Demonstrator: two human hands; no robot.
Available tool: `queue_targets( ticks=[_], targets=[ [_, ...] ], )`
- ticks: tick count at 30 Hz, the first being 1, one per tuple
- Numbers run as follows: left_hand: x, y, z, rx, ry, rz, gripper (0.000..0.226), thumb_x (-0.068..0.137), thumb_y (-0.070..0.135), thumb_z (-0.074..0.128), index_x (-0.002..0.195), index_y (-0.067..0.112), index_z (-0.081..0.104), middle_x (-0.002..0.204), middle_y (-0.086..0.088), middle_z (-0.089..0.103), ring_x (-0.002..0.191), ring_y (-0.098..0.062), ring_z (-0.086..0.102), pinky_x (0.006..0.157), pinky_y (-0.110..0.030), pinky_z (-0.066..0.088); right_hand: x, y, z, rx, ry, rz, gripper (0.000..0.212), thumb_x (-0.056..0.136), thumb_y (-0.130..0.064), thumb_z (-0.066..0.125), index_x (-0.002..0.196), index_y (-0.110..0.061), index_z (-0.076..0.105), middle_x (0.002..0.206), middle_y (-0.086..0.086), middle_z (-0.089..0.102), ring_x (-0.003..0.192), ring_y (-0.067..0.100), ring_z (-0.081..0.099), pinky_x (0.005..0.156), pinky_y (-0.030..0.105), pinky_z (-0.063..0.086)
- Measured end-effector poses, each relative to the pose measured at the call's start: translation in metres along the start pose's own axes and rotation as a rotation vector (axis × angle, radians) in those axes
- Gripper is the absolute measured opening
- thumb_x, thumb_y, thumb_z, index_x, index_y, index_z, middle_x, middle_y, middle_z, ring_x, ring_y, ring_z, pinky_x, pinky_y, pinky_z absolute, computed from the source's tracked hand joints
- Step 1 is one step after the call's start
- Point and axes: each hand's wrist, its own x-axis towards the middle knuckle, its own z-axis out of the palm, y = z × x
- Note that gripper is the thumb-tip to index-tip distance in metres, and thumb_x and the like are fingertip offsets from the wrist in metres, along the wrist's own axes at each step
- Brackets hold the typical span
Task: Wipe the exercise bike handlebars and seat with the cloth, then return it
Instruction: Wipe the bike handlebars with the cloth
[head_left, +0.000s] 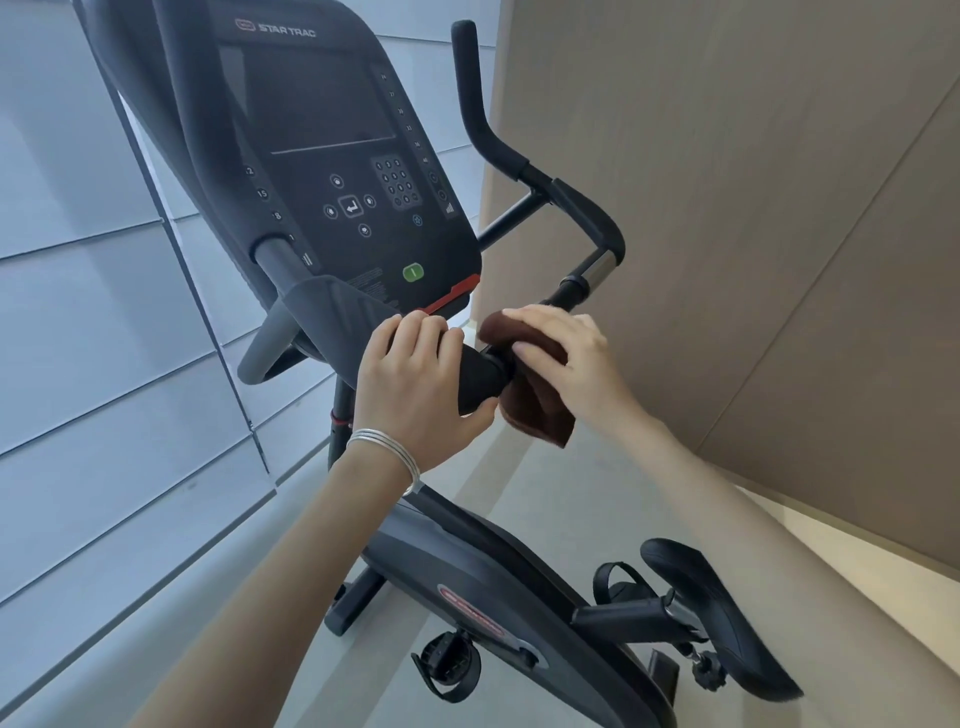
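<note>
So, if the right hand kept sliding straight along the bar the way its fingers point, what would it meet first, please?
Most likely the left hand, which grips the black foam handlebar grip just past the brown cloth that the right hand presses on; depth is hard to judge.

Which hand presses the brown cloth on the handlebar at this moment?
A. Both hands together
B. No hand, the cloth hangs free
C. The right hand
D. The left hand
C: the right hand presses the brown cloth on the handlebar, while the left hand grips bare bar.
</note>
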Motion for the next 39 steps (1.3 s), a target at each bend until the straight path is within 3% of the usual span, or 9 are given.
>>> queue_targets(
  ticks=[3, 6, 11, 19, 26, 30, 34, 39],
  targets=[
    [0.0, -0.001, 0.001, 0.002, -0.031, -0.008, 0.057, 0.077, 0.061, 0.044, 0.105, 0.013, 0.06, 0.109, -0.005, 0.064, 0.104, -0.027, 0.056, 0.1, -0.041, 0.039, 0.022, 0.019, -0.013, -0.049, -0.018, 0.081, 0.03, 0.095, -0.024, 0.051, 0.125, -0.021, 0.058, 0.128, -0.001, 0.06, 0.111, 0.014, 0.05, 0.097, 0.025, 0.034],
    [0.001, 0.0, 0.002, -0.008, -0.043, -0.016, 0.059, 0.079, 0.062, 0.044, 0.11, 0.015, 0.058, 0.115, -0.004, 0.063, 0.109, -0.027, 0.055, 0.103, -0.041, 0.038, 0.038, 0.03, -0.018, -0.14, -0.041, 0.167, 0.032, 0.096, -0.025, 0.049, 0.128, -0.022, 0.056, 0.132, 0.0, 0.057, 0.119, 0.024, 0.047, 0.101, 0.033, 0.036],
    [0.003, -0.003, 0.003, 0.015, -0.056, 0.019, 0.062, 0.08, 0.064, 0.039, 0.116, 0.015, 0.053, 0.119, -0.003, 0.059, 0.113, -0.025, 0.051, 0.107, -0.038, 0.033, 0.018, 0.008, -0.007, -0.157, 0.004, 0.065, 0.03, 0.093, -0.014, 0.052, 0.121, -0.02, 0.06, 0.127, 0.0, 0.06, 0.113, 0.027, 0.05, 0.1, 0.035, 0.038],
    [0.002, -0.004, 0.002, 0.013, -0.055, 0.036, 0.062, 0.083, 0.064, 0.033, 0.118, 0.016, 0.051, 0.122, -0.003, 0.058, 0.114, -0.026, 0.05, 0.108, -0.038, 0.031, -0.004, -0.01, 0.003, -0.129, 0.017, -0.045, 0.033, 0.09, -0.008, 0.056, 0.12, -0.018, 0.062, 0.123, 0.002, 0.063, 0.106, 0.017, 0.048, 0.097, 0.031, 0.037],
    [0.002, -0.003, 0.004, -0.004, -0.055, 0.011, 0.061, 0.08, 0.064, 0.037, 0.116, 0.016, 0.053, 0.12, -0.002, 0.059, 0.113, -0.026, 0.051, 0.106, -0.039, 0.036, 0.036, 0.043, -0.011, -0.176, 0.07, 0.174, 0.031, 0.094, -0.016, 0.052, 0.124, -0.02, 0.059, 0.129, 0.003, 0.058, 0.116, 0.029, 0.052, 0.103, 0.036, 0.041],
    [0.002, -0.003, 0.006, -0.017, -0.034, -0.006, 0.06, 0.079, 0.063, 0.041, 0.115, 0.017, 0.055, 0.12, -0.002, 0.06, 0.113, -0.026, 0.052, 0.104, -0.039, 0.038, 0.039, 0.058, -0.01, -0.094, 0.136, 0.283, 0.035, 0.093, -0.018, 0.054, 0.128, -0.016, 0.056, 0.127, 0.009, 0.057, 0.117, 0.026, 0.053, 0.097, 0.027, 0.038],
    [0.002, -0.002, 0.005, -0.026, 0.014, -0.022, 0.057, 0.076, 0.061, 0.048, 0.108, 0.016, 0.06, 0.112, -0.003, 0.064, 0.108, -0.027, 0.056, 0.099, -0.039, 0.042, 0.007, 0.062, -0.005, -0.018, 0.233, 0.312, 0.04, 0.087, -0.018, 0.063, 0.127, -0.017, 0.058, 0.116, 0.008, 0.062, 0.105, 0.018, 0.057, 0.092, 0.025, 0.043],
    [0.001, 0.002, 0.002, -0.032, 0.075, -0.028, 0.054, 0.072, 0.057, 0.057, 0.104, 0.014, 0.064, 0.108, -0.006, 0.067, 0.105, -0.029, 0.06, 0.095, -0.041, 0.046, -0.048, 0.053, 0.01, 0.044, -0.054, 0.279, 0.041, 0.074, -0.016, 0.078, 0.113, -0.017, 0.065, 0.108, -0.003, 0.067, 0.101, 0.015, 0.062, 0.09, 0.018, 0.044]
  ],
)
